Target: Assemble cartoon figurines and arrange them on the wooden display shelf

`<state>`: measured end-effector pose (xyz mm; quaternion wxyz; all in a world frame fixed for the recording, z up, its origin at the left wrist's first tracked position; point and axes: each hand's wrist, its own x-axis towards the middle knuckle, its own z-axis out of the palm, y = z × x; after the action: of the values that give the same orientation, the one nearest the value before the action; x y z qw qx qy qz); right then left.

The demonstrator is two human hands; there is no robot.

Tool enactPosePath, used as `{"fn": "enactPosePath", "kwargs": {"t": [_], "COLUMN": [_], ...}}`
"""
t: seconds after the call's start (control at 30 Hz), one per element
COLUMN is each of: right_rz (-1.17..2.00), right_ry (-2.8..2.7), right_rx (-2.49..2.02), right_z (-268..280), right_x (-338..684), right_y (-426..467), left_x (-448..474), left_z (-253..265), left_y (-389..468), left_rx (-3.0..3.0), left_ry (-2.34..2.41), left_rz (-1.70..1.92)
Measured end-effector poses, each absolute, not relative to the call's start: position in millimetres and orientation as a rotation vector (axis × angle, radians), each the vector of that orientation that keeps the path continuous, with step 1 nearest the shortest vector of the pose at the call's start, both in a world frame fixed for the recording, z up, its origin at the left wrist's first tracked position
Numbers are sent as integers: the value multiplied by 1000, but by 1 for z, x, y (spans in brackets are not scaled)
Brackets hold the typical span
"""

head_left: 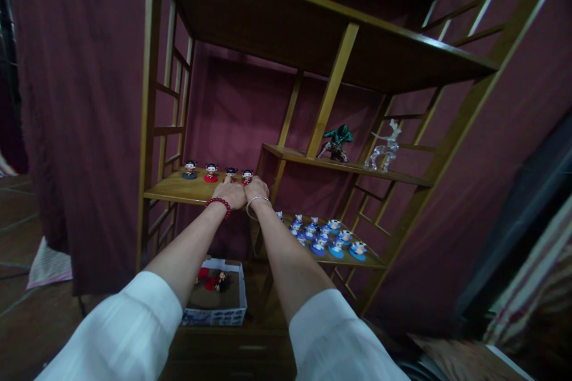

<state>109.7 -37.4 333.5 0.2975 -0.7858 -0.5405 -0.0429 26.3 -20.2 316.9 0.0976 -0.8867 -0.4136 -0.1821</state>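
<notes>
My left hand (232, 194), with a red bead bracelet on the wrist, reaches to the left wooden shelf (172, 190). Its fingers are closed at a small black-haired doll figurine (231, 172), whose lower part they hide. My right hand (257, 189), wearing a silver bangle, is right beside it. Those fingers are closed at another doll figurine (247, 175) at the right of the row; its base is mostly covered. Further left stand a doll figurine on a red base (211, 172) and one on a dark base (190, 169), both upright and untouched.
Below, an open box (242, 294) holds several red and black figurines. Several blue and purple figurines (319, 244) stand on the lower right shelf. Above them are a green-caped figure (338, 141) and a clear deer figurine (386, 147). Wooden uprights (335, 86) divide the shelving.
</notes>
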Motion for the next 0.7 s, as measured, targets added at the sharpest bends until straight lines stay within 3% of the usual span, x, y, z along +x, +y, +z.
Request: {"fn": "enactPosePath", "kwargs": {"t": [0.7], "right_rz": [-152], "right_ry": [-1479], "right_rx": [-2072], "right_z": [331], "right_x": [113], "right_y": [-32], "left_x": [24], "left_z": [326], "left_y": [-36], "left_rx": [-2620], "left_ry": [-1355], "left_rz": [-554]}}
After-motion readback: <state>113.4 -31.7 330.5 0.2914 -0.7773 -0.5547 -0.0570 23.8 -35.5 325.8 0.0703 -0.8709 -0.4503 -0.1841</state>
